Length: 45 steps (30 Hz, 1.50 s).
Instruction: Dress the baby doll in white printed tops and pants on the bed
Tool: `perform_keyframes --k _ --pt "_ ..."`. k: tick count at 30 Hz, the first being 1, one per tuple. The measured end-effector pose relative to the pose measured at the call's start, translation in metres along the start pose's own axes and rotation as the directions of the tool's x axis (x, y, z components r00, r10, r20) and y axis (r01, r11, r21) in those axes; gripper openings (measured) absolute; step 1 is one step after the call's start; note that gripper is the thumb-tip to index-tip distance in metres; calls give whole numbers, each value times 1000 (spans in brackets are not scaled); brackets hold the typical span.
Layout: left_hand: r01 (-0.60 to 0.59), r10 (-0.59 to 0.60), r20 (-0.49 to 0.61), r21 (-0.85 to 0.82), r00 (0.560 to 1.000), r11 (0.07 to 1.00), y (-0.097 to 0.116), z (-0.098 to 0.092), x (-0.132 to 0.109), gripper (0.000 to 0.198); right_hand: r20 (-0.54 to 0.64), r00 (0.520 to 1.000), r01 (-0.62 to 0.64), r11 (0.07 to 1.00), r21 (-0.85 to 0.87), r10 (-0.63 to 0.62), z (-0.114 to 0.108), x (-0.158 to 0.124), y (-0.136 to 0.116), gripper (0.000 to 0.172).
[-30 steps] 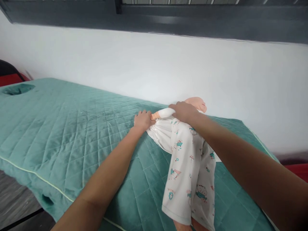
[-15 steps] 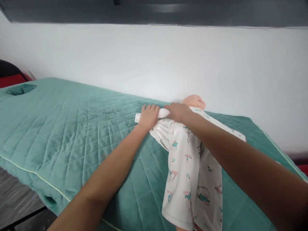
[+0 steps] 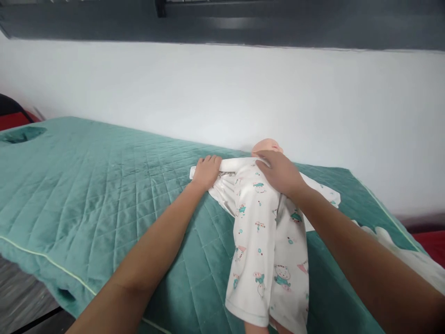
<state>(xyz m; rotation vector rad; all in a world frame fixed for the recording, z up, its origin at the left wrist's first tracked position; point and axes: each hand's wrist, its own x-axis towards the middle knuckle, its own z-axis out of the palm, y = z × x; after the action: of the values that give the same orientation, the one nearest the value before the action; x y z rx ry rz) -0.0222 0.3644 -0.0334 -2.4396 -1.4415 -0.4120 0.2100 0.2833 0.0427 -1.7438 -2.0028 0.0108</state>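
Observation:
A baby doll lies on its back on the green quilted cover, its head (image 3: 267, 145) toward the wall. It wears a white baby gown (image 3: 255, 232) printed with small cartoon figures, and its lower legs (image 3: 256, 328) show below the hem. My left hand (image 3: 207, 171) is wrapped round the gown's sleeve on the left, close to the cuff. My right hand (image 3: 280, 171) lies over the upper front of the gown by the neck, fingers apart. It hides part of the doll's neck and chest. The other sleeve (image 3: 325, 190) stretches out to the right.
The green quilted cover (image 3: 114, 185) spreads over a table with a face hole (image 3: 22, 134) at the far left. White cloth (image 3: 406, 260) lies partly behind my right forearm. A white wall (image 3: 174, 88) stands behind, with a dark overhang (image 3: 243, 28) above.
My right hand has left the sleeve and moved right onto the gown's chest. My left hand keeps its hold on the sleeve. The view has shifted slightly right, showing the white cloth.

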Motion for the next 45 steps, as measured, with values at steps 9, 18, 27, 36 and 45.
perform_keyframes --k 9,18,27,36,45 --pt "116 -116 -16 -35 993 993 -1 2 -7 34 -212 972 -145 966 -213 99 24 -70 90 43" --pt "117 -174 -228 -242 958 963 28 -20 -34 40 -259 953 -218 950 -223 157 34 -65 99 41" --pt "-228 281 20 -533 959 815 142 -92 49 30 -341 890 -337 941 -45 302 28 -68 107 40" --pt "-295 321 577 -140 751 945 215 -97 107 28 -357 848 -406 913 37 391 28 -67 109 32" --pt "-265 262 520 -69 813 962 231 -75 105 56 -342 838 -425 902 78 425 28 -68 109 28"
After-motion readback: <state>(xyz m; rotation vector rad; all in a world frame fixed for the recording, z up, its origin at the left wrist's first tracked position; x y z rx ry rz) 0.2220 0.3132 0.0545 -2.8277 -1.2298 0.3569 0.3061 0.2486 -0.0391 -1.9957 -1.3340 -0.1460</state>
